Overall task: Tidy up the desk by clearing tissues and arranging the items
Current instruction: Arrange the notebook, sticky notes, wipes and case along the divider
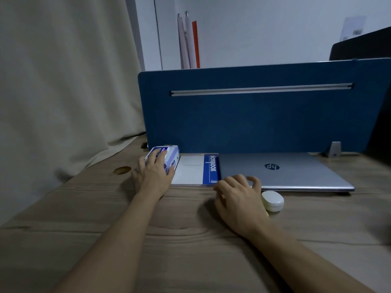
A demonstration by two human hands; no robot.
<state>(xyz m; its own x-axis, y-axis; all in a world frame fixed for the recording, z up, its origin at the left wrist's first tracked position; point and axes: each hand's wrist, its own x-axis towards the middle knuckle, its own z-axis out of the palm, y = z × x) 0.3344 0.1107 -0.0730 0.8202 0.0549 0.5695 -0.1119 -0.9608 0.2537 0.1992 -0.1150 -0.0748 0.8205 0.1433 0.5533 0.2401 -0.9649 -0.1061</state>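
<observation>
A blue and white tissue pack (169, 154) lies at the back left of the wooden desk (190, 240), against the blue divider. My left hand (153, 170) rests on top of it, fingers wrapped over the pack. Right of it lies a white and blue notebook (196, 169), then a shut silver laptop (296, 172). My right hand (237, 196) hovers with fingers spread at the laptop's front left corner, holding nothing. A white earbud case (273, 200) sits just right of that hand.
A blue partition (254, 123) with a metal rail closes off the back of the desk. A beige curtain (63, 92) hangs at the left. A round cable hole (122, 170) is in the desk near the left hand. A dark object sits at the far right.
</observation>
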